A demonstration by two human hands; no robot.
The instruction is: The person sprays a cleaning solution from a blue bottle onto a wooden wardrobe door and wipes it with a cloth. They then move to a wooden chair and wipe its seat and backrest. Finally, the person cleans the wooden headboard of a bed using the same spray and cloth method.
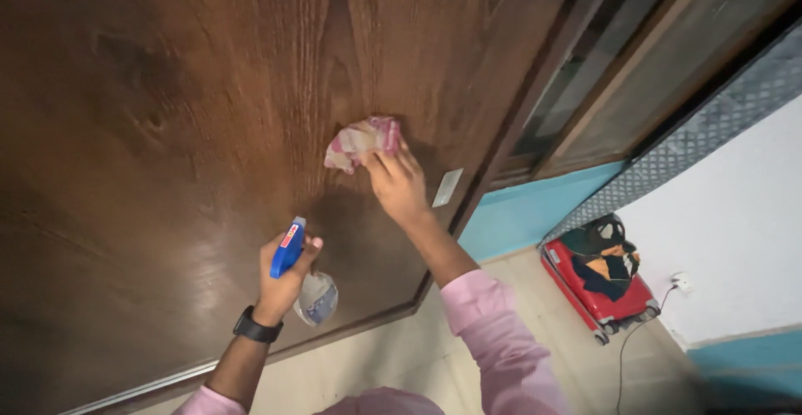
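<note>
Pink cloth (362,143) is pressed on the wooden door (167,114) under the right hand (397,185), so wiping seems in progress. Left hand (284,277) below grips a spray bottle (302,277); next stroke probably needs even pressure

Cloth (362,142) on dark wooden door (167,114)

Two labels, no screens or signs. Small red-and-white label (290,235) on the blue spray head of the spray bottle (311,285), lower centre. Pale rectangular sticker (448,187) on the dark wooden door (167,131), near its right edge, tilted. Print unreadable.
</note>
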